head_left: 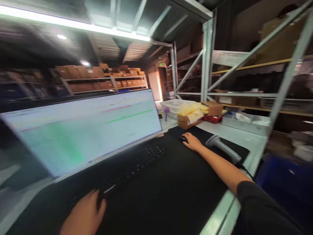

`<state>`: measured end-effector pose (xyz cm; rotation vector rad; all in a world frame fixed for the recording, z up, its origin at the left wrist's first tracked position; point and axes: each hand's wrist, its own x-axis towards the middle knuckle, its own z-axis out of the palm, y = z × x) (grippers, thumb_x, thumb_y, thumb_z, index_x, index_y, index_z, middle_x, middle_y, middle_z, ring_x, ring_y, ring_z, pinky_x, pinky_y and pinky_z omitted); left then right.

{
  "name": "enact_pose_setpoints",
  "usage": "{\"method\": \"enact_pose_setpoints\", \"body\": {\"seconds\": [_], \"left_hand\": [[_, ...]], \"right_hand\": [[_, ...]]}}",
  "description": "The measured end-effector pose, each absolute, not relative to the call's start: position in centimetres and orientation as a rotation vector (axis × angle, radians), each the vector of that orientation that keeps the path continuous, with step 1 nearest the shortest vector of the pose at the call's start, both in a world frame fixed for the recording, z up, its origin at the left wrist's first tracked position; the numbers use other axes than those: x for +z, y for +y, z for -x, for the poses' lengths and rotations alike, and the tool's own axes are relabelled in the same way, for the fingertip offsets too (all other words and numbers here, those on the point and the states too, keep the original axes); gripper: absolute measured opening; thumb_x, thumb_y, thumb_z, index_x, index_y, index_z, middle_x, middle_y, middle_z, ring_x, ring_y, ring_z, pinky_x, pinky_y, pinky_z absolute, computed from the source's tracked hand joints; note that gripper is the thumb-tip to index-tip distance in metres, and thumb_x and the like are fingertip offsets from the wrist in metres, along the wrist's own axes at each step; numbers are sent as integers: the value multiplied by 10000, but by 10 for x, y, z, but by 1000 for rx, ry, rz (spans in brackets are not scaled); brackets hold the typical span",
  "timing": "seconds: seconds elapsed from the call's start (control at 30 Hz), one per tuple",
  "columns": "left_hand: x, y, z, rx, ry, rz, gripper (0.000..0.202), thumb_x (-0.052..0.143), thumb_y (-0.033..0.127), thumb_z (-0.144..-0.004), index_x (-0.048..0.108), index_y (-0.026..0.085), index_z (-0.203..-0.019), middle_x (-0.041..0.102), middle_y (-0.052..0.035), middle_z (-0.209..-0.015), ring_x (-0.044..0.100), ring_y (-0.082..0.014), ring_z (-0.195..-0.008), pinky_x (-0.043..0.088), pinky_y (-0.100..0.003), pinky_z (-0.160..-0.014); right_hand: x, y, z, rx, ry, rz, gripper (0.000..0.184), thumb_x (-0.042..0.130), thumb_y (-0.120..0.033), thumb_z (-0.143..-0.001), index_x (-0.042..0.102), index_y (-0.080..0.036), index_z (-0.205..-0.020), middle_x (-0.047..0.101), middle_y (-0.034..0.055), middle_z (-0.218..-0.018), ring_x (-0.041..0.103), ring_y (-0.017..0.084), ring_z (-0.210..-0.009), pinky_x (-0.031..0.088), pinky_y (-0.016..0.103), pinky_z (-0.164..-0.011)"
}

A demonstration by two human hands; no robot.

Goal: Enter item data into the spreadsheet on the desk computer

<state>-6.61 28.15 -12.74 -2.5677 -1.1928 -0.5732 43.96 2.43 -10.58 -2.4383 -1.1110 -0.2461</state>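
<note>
My right hand (191, 141) lies curled over a black computer mouse (183, 139) on a black desk mat (171, 189). Down at the frame's lower left, my left hand (84, 215) rests on the mat by the near end of a black keyboard (137, 161). Motion blur smears its fingers. A wide monitor (83, 130) with a light spreadsheet stands behind the keyboard. A grey handheld barcode scanner (221, 147) lies on the mat just right of my right forearm.
Behind the mouse stand a cardboard box with yellow packets (190, 114), a red tray (212, 118), a white bin (174, 105) and a grey tray (245, 122). Metal shelving (207, 58) with cartons rises at right and far back. A blue bin (281, 176) sits low right.
</note>
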Motion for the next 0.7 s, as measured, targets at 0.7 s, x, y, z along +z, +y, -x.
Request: {"method": "enact_pose_setpoints", "body": {"seconds": [0.7], "left_hand": [[-104, 228, 58, -547, -1493, 2527, 361, 522, 226, -867, 591, 177, -1218, 583, -131, -1373, 509, -285, -1298, 383, -477, -1123]], "right_hand": [[-194, 106, -546, -368, -1441, 1945, 486, 506, -637, -719, 642, -382, -1110, 597, 189, -1132, 569, 389, -1109, 420, 499, -991]]}}
